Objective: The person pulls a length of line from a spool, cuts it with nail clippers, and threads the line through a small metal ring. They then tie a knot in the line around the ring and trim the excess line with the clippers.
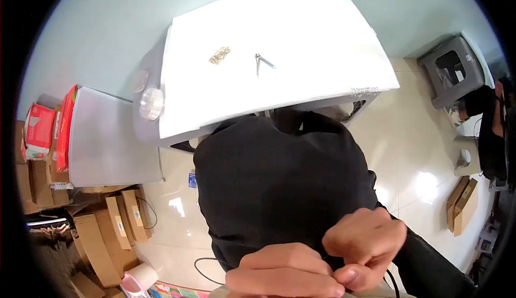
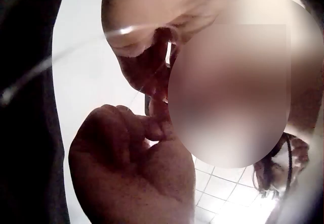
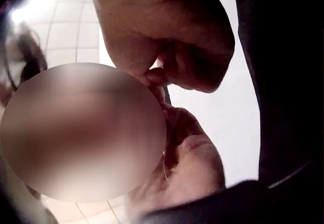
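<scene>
- Head view, from where I stand: the left hand [image 1: 279, 271] has its fingers bent in toward the other hand, and seems to grip a strand [image 2: 124, 31], thin and pale, that shows across it in the left wrist view.
- The right hand [image 1: 371, 244] is curled, thumb against finger, seemingly pinching that same strand; the tips hide the exact hold.
- Both sets of fingertips meet, touching or nearly so. A dark bit [image 2: 147, 104] shows beside them; I cannot tell what it is.
- So the strand is up between the hands, close to the person's body, off the table.
- My reading of the step: fine fingertip work on the strand, perhaps threading or tying, not finished.
- The next move, I judge, calls for one hand steady and the other making a small, light pull; slack could let the strand slip.
- Beneath the hands lies the person's black clothing [image 1: 279, 180].
- Beyond it stands the white table [image 1: 312, 18]. On it lie the clippers [image 1: 257, 67], spread and out of hand, with a gold pile [image 1: 219, 55] to their left.
- A silvery row [image 1: 365, 90] lies by the near right edge.
- A clear tub [image 1: 151, 103] sits just beside the table's left side.
</scene>
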`<action>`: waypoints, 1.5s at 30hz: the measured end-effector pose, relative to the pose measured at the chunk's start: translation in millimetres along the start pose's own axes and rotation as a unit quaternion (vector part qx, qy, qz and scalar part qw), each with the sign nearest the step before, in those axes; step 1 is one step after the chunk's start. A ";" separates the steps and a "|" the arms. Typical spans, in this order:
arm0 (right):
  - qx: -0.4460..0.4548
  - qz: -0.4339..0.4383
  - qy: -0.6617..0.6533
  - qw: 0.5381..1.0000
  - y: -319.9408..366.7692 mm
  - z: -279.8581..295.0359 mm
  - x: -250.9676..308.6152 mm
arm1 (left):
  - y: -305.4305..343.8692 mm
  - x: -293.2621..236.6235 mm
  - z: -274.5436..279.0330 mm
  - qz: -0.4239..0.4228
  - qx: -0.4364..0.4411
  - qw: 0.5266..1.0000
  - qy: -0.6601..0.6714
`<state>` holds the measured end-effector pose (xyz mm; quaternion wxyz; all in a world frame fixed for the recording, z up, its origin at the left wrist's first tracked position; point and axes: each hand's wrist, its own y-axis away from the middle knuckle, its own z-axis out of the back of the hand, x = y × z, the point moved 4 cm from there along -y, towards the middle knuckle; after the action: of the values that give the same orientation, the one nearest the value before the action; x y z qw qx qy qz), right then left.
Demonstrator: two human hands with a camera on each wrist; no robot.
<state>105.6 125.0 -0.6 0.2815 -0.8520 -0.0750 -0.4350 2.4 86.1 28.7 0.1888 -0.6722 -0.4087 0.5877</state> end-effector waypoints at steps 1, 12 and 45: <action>0.072 0.001 -0.055 0.996 -5.5 0.3 -5.3 | -1.0 2.1 2.3 0.023 0.005 1.000 0.010; 0.048 0.094 -0.145 0.984 3.3 -21.2 -8.9 | 13.7 10.6 -1.9 -0.160 -0.051 0.979 -0.117; 0.049 0.198 -0.129 0.970 -7.0 -0.2 -8.5 | 15.5 15.2 38.7 0.132 -0.099 0.984 -0.062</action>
<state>97.6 131.7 -4.3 0.3919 -0.8837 0.0386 -0.2529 -29.5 79.9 -1.6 0.0170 -0.6981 -0.3835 0.6045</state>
